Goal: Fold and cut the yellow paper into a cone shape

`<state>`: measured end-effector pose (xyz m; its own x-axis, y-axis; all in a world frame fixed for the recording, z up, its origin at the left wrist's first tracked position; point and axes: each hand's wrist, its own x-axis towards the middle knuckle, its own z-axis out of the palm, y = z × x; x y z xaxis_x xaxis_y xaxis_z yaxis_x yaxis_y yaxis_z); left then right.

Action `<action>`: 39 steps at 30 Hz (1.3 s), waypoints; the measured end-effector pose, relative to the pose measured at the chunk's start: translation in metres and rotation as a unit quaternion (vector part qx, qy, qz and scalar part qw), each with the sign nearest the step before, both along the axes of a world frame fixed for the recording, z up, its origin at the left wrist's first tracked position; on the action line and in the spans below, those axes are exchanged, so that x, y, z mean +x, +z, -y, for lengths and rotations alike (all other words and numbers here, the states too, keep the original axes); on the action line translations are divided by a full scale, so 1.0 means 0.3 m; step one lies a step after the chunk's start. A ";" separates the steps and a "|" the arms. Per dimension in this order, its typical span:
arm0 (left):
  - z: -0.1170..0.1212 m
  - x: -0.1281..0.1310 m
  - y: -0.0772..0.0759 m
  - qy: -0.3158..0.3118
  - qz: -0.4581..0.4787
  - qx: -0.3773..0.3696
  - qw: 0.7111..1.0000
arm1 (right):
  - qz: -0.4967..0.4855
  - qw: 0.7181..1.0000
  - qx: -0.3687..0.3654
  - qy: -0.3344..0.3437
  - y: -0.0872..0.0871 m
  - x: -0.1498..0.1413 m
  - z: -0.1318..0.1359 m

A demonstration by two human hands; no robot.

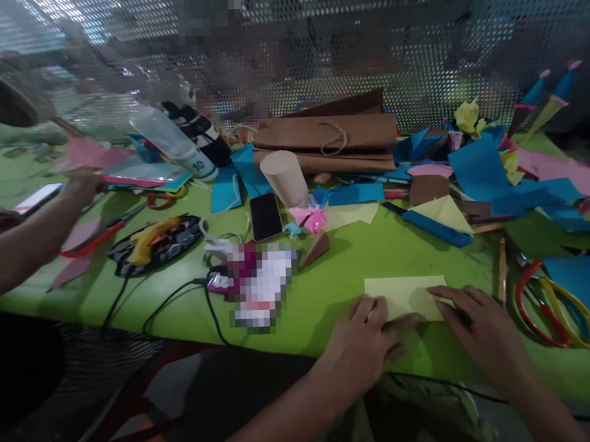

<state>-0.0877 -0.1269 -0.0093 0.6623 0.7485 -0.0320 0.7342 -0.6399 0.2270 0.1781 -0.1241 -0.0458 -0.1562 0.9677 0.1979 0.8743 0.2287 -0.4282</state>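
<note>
A pale yellow folded paper [403,293] lies flat on the green table [335,271] near its front edge. My left hand [364,341] rests on the paper's lower left corner, fingers stretched flat. My right hand [477,324] presses the paper's right edge with its fingers spread and flat. Neither hand grips anything.
Another person's arm [29,237] reaches in at the left toward pink paper [87,154]. A glue gun [148,242], a black phone [266,217], a paper cup [284,177], brown bags [335,139], blue paper scraps [481,169], and red and yellow scissors [554,302] crowd the table.
</note>
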 end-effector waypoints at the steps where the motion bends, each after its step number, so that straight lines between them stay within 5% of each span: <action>1: 0.002 -0.002 0.002 -0.003 -0.005 0.003 1.000 | 0.000 1.000 -0.004 0.004 0.001 0.000 -0.002; 5: 0.002 -0.002 -0.009 -0.012 -0.016 0.007 1.000 | 0.006 1.000 0.015 0.017 0.011 0.006 -0.007; 11: 0.001 -0.004 -0.042 -0.025 -0.001 0.044 0.999 | 0.061 0.982 0.177 0.014 0.043 -0.047 0.075; 16: 0.006 -0.008 -0.057 -0.029 0.004 0.066 0.997 | 0.101 0.981 0.113 0.124 0.018 -0.143 0.185; 27: 0.030 -0.083 -0.044 -0.027 0.021 0.041 0.999 | 0.138 0.983 0.107 0.055 -0.017 -0.010 0.236; 39: 0.071 -0.183 -0.055 -0.001 0.011 0.070 0.997 | 0.129 0.984 0.108 0.053 -0.030 0.005 0.234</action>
